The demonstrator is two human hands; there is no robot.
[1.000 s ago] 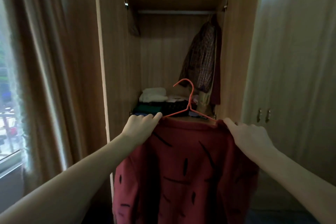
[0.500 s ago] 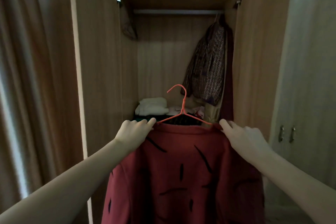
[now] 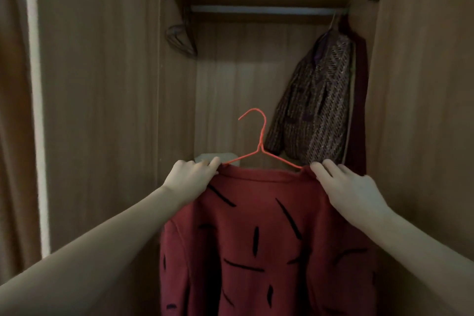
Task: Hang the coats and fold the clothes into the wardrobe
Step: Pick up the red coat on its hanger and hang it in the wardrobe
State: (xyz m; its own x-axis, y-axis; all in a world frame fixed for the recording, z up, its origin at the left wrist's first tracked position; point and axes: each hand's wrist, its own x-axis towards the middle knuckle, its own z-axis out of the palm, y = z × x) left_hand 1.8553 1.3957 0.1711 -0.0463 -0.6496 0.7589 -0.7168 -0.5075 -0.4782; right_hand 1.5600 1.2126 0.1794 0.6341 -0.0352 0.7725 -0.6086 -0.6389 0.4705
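Note:
A red sweater (image 3: 256, 238) with black dashes hangs on an orange wire hanger (image 3: 260, 143) in front of the open wardrobe. My left hand (image 3: 191, 177) grips the sweater's left shoulder over the hanger's end. My right hand (image 3: 348, 187) grips the right shoulder the same way. The hanger's hook points up and left, well below the clothes rail (image 3: 266, 9). A patterned brown coat (image 3: 315, 102) hangs from the rail's right end.
Both wardrobe doors stand open, the left door (image 3: 97, 84) and the right door (image 3: 420, 84) flanking the opening. A dark empty hanger (image 3: 180, 38) hangs at the rail's left end. A pale folded cloth (image 3: 205, 156) shows just behind my left hand.
I have moved closer to the wardrobe, which now fills the view. The sweater on its hanger has risen toward the opening, both hands keeping their grip.

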